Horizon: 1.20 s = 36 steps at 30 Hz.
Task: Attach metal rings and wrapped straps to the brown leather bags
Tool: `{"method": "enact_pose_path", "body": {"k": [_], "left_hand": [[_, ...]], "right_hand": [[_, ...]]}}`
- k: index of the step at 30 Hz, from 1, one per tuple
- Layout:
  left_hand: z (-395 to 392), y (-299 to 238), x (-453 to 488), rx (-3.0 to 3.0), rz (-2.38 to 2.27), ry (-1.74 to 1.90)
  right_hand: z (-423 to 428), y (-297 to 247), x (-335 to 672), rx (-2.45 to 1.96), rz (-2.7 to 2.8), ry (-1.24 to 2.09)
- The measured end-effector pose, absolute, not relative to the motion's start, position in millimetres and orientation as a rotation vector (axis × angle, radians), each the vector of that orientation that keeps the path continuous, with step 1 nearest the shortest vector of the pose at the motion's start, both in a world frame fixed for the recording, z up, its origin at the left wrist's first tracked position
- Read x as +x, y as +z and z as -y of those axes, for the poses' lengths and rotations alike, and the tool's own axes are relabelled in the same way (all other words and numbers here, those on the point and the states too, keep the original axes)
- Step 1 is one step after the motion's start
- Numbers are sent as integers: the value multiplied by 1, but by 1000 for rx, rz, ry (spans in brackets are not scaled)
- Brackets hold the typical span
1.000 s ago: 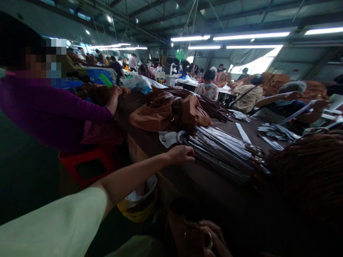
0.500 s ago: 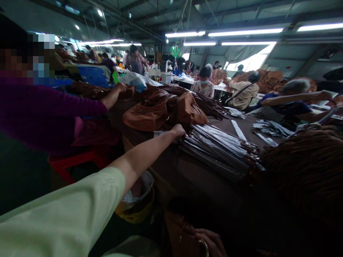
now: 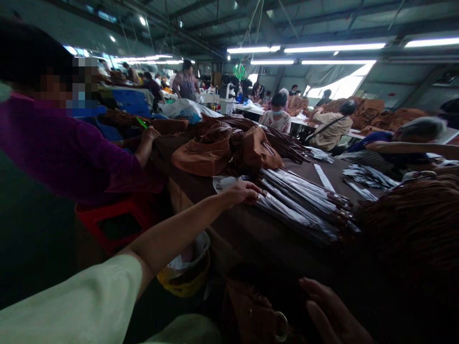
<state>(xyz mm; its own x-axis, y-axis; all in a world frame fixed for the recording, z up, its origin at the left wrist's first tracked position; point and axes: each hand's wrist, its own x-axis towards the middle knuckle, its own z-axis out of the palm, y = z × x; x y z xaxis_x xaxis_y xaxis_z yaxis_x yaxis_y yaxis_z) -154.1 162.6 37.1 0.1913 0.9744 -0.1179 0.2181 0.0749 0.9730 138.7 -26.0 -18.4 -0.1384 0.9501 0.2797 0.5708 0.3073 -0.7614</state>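
Observation:
My left hand [image 3: 244, 192] reaches out over the table, fingers pinched at the near-left end of a plastic-wrapped strap [image 3: 287, 210]. That strap belongs to a bundle of brown straps [image 3: 304, 193] in clear and white wrapping, with small metal fittings at the right end. Low in the view, a brown bag [image 3: 247, 308] with a gold-coloured ring [image 3: 281, 326] sits close to my body, partly in shadow. To the right of it, my right hand [image 3: 333, 310] is open, its fingers stretched out and apart from the bag.
Brown bags [image 3: 204, 155] lie behind the straps. A dark heap of brown straps [image 3: 412, 229] fills the right side. A co-worker in purple [image 3: 82, 148] sits at left on a red stool [image 3: 118, 215]. A yellow basket [image 3: 184, 282] stands below the table edge.
My left hand has come nearer along the strap bundle's left end and pinches a strap. My right hand has let go of the bag and moved right, opening.

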Motion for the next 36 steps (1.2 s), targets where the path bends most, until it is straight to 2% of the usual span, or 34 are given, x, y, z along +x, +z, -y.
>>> {"method": "enact_pose_path", "body": {"k": [6, 12, 19, 27, 29, 31, 36], "left_hand": [[-158, 24, -150, 1409, -1291, 979], [-155, 21, -155, 1625, -1293, 1061], [-167, 29, -146, 1608, -1328, 1024], [-147, 40, -136, 1444, -1162, 938], [-136, 44, -132, 1438, -1075, 920], [-125, 46, -128, 1467, -950, 902], [-109, 44, -123, 1590, -907, 953]], "right_hand": [[-26, 15, 108, -1474, 1919, 677], [-70, 11, 96, -1497, 1976, 774], [-110, 2, 104, -1652, 1976, 265], [-99, 19, 92, -1495, 1922, -146], [-95, 26, 83, -1387, 1948, -73], [-92, 33, 76, -1330, 1984, 152], [-89, 41, 75, -1417, 2095, 556]]}}
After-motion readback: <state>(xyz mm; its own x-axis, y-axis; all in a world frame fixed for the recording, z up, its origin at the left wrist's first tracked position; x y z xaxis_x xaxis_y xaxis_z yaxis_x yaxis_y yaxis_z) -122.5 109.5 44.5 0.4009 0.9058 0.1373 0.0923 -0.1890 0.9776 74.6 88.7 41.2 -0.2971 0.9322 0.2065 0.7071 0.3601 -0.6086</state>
